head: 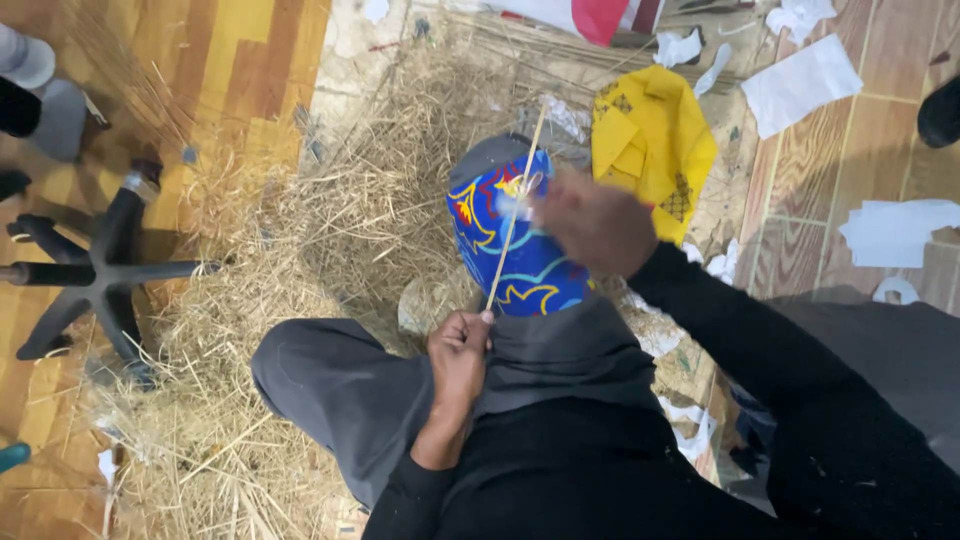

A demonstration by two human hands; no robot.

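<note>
The left hand was clenched around the lower end of a thin straw stalk, close to the lap. The right hand was blurred and touched the stalk higher up; its fingers I cannot tell. The stalk lay across a blue patterned cloth, with loose straw on the floor around.

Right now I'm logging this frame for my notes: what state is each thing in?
Thin stick: held tilted, lower end in the left hand, upper part by the right hand.
Right hand: blurred, fingers at the stick.
Blue patterned sheet: draped over the knee.
Yellow paper: folded, lying on the floor.
Straw: loose, scattered heap.
White paper pieces: strewn on the floor.
Chair base: standing at the left.
</note>
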